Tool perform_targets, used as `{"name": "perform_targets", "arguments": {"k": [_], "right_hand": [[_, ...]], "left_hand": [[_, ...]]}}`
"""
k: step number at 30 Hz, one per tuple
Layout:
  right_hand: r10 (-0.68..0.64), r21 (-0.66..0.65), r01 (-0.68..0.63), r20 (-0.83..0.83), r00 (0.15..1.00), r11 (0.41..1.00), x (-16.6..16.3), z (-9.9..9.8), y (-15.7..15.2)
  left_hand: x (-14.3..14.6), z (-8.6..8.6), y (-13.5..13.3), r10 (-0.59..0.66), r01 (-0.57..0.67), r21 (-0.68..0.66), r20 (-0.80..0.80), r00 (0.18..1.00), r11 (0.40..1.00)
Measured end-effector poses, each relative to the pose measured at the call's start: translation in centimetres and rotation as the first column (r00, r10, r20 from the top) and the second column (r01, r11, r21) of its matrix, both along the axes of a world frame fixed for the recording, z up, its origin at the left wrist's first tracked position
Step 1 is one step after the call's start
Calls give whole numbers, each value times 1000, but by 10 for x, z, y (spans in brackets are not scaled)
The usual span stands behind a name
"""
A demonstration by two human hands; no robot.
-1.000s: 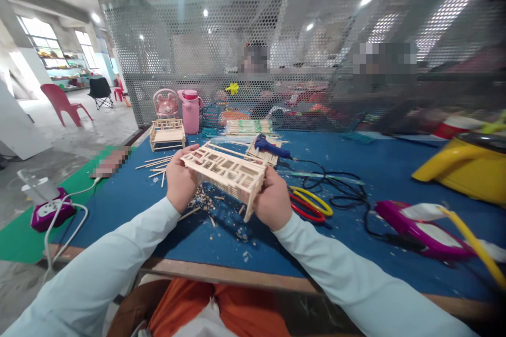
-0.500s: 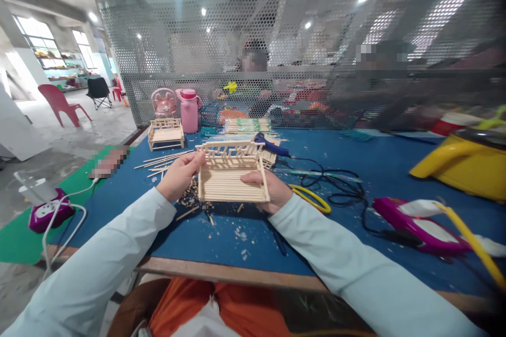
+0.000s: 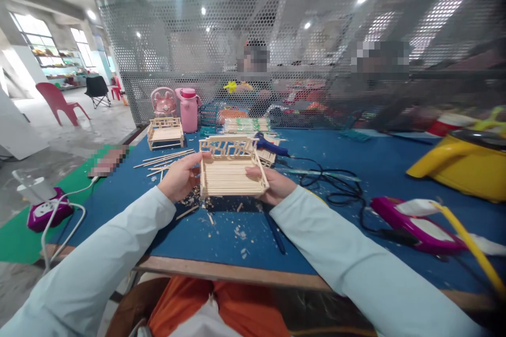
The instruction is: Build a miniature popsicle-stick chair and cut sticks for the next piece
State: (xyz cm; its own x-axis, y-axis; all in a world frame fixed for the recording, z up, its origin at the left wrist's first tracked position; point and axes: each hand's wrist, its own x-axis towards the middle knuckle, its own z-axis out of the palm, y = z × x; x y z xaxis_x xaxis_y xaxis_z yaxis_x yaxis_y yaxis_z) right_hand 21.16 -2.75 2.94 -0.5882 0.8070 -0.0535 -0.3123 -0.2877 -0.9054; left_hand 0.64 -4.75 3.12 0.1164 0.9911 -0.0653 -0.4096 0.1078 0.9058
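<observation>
Between my two hands, above the table, is a miniature bench [image 3: 231, 176] made of pale wooden sticks, with a slatted seat and a lattice back. My left hand [image 3: 182, 174] is closed on its left end, fingers at the back corner. At the right end my right hand [image 3: 276, 185] grips it, thumb lying over the seat and the other fingers underneath, mostly hidden. Just behind the bench lies a blue glue gun [image 3: 272, 145], beside another small stick piece [image 3: 266, 157] partly covered by the held one.
A similar finished bench [image 3: 166, 134] stands back left near a pink thermos [image 3: 188, 110]. Loose sticks [image 3: 164, 158] and wood scraps lie on the blue table [image 3: 241, 242]. To the right are a black cable [image 3: 340, 184], a purple power strip [image 3: 415, 224] and a yellow kettle [image 3: 466, 163].
The bench has tilted a little and its front edge has come up slightly. My left fingers have shifted along its left end. Both hands still hold it.
</observation>
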Motion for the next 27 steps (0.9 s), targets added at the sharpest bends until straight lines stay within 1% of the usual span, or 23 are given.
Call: {"name": "perform_targets", "arguments": {"k": [2,6,10,13,15,17,18,20,22,24,25,26,27], "right_hand": [[-7,-2,7,49,999,1000,5,-1,4],[-45,-40,51,142,989,998,18,-6,14],[-79,-35,86,172,982,996,24,-7,18],[-75,11,74,133,988,997,23,-4,15],[-112,60,106,109,988,993,21,0,13],[-160,90,151,99,982,984,19,2,10],[-176,94,168,94,980,981,18,3,9],[-193,79,186,80,978,979,16,5,8],[-198,42,195,70,978,980,13,5,7],[-205,-2,206,72,976,979,10,5,6],[-210,-16,211,73,975,977,9,5,5],[-214,-23,217,73,974,976,8,5,4],[-218,-21,220,69,974,975,7,5,4]], "left_hand": [[-1,-1,1,-8,8,29,2,1000,1000],[2,-2,-2,19,-19,6,-11,1000,1000],[1,2,-6,-35,38,40,-67,997,998],[-10,7,-5,-100,113,71,-167,981,991],[-20,8,-2,-153,173,54,-264,952,983],[-26,8,1,-157,185,47,-349,924,982],[-27,7,3,-122,165,80,-382,916,983],[-26,5,5,-3,102,211,-425,905,972],[-21,5,4,140,27,354,-438,888,935],[-17,5,2,285,-57,458,-446,849,887],[-15,6,1,366,-100,509,-455,812,855],[-14,7,-1,456,-138,570,-464,760,810],[-13,7,-3,544,-158,640,-468,696,752]]}}
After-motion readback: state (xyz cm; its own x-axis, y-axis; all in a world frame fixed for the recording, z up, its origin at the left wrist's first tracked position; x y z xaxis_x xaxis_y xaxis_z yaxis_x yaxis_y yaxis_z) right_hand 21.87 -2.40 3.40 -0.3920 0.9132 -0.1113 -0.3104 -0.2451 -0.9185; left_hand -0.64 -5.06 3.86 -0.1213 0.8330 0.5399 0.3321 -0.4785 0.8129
